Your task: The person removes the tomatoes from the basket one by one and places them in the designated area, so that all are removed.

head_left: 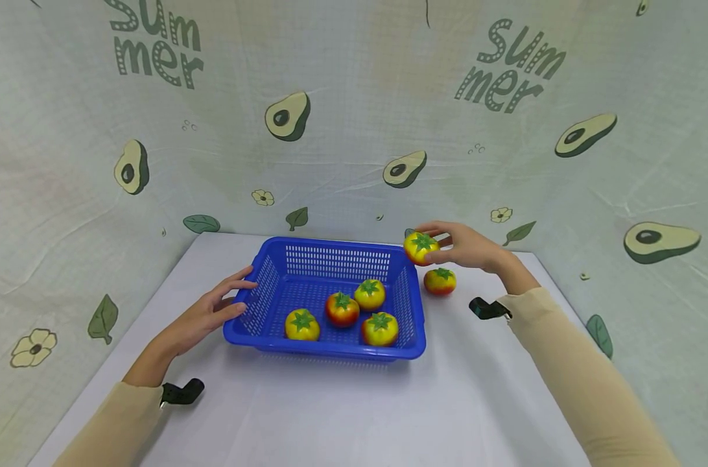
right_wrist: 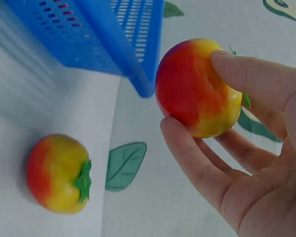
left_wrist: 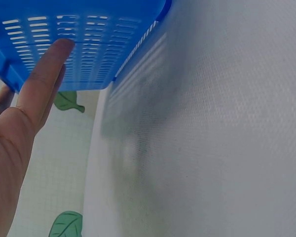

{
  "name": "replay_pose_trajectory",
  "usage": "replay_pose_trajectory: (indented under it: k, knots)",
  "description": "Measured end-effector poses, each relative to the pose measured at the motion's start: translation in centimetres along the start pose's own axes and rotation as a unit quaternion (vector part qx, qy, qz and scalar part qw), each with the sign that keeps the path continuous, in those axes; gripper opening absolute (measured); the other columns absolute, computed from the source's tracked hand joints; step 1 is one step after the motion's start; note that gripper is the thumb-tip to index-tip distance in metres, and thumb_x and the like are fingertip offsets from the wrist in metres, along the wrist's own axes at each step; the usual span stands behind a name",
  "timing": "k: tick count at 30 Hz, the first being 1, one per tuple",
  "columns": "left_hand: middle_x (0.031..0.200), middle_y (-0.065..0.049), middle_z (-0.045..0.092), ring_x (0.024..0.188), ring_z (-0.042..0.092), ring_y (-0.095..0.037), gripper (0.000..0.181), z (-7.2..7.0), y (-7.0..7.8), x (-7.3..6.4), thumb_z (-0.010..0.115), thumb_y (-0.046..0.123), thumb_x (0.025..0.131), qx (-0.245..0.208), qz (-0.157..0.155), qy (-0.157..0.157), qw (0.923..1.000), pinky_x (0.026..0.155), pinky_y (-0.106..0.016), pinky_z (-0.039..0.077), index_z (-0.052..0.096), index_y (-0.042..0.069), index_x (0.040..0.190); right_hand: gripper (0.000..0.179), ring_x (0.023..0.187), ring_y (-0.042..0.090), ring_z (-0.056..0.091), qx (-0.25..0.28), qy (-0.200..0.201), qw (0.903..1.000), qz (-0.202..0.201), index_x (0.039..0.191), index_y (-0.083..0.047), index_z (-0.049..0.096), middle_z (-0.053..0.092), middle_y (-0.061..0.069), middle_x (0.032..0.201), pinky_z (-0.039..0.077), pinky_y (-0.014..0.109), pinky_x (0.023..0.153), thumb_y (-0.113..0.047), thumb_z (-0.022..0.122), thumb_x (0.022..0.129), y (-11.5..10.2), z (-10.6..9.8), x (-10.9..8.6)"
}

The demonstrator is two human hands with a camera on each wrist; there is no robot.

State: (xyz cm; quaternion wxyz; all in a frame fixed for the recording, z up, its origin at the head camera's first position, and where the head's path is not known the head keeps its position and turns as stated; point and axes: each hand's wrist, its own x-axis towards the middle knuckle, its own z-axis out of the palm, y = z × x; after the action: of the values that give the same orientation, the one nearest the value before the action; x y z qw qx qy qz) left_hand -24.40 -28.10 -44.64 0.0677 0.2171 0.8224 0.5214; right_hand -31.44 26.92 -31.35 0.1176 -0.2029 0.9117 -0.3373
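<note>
- Beige sleeves flank the latticed plastic basket
- Right hand, half-closed, pinches a glossy round tomato by the basket's far right corner
- Left hand, fingers loosely spread, at its left rim
- Four tomatoes inside, another tomato just right

My toy tomato looks like smooth, glossy plastic, the basket like plastic, my sleeves and the backdrop like matt cloth.

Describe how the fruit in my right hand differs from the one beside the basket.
The held fruit is raised in the right hand; the resting fruit sits on the table. In the right wrist view, the held fruit shows more red, the resting fruit more yellow. Both have green leafy tops.
</note>
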Motion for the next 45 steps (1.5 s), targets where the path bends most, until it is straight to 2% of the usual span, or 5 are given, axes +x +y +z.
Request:
replay_pose_trajectory:
  k: [15, 19, 23, 29, 45]
  knots:
    - [0.179, -0.001, 0.012, 0.162, 0.009, -0.047, 0.048, 0.0, -0.1, 0.1, 0.058, 0.023, 0.11, 0.002, -0.002, -0.001, 1.0, 0.122, -0.076, 0.019, 0.048, 0.015, 0.156, 0.068, 0.138, 0.053, 0.051, 0.023, 0.01, 0.9988, 0.042, 0.159, -0.009, 0.044, 0.04, 0.028, 0.161, 0.056, 0.059, 0.104, -0.016, 0.075, 0.099, 3.5, -1.8, -1.8]
    - [0.179, 0.0, 0.013, 0.162, 0.011, -0.046, 0.047, -0.1, 0.1, 0.1, 0.057, 0.023, 0.111, 0.004, -0.002, -0.006, 1.0, 0.126, -0.04, 0.034, 0.048, 0.016, 0.156, 0.067, 0.137, 0.054, 0.051, 0.021, 0.014, 0.9983, 0.052, 0.16, -0.007, 0.043, 0.039, 0.031, 0.161, 0.056, 0.06, 0.104, -0.016, 0.073, 0.1, 4.8, -2.1, -2.2]
    - [0.179, -0.001, 0.012, 0.161, 0.011, -0.048, 0.046, -0.1, 0.2, 0.1, 0.057, 0.023, 0.111, -0.005, -0.001, -0.01, 0.9999, 0.106, -0.006, 0.034, 0.049, 0.016, 0.156, 0.066, 0.136, 0.054, 0.052, 0.022, 0.018, 0.9978, 0.06, 0.159, -0.006, 0.043, 0.038, 0.031, 0.16, 0.058, 0.057, 0.102, -0.016, 0.072, 0.101, 5.8, -2.4, -2.8]
    - [0.179, 0.0, 0.013, 0.163, 0.008, -0.043, 0.047, -0.2, 0.2, 0.0, 0.057, 0.023, 0.111, 0.004, -0.004, -0.008, 1.0, 0.108, -0.008, 0.026, 0.049, 0.015, 0.156, 0.066, 0.136, 0.056, 0.051, 0.029, 0.018, 0.9971, 0.067, 0.159, -0.004, 0.042, 0.037, 0.032, 0.16, 0.06, 0.052, 0.1, -0.017, 0.072, 0.102, 7.2, -2.8, -3.4]
    - [0.179, 0.0, 0.013, 0.162, 0.01, -0.046, 0.049, -0.1, 0.2, -0.1, 0.057, 0.024, 0.11, -0.001, -0.004, -0.007, 1.0, 0.104, -0.003, 0.031, 0.047, 0.012, 0.157, 0.067, 0.136, 0.056, 0.052, 0.043, 0.01, 0.9953, 0.087, 0.159, -0.002, 0.042, 0.034, 0.035, 0.161, 0.062, 0.042, 0.097, -0.014, 0.073, 0.101, 10.5, -2.8, -4.6]
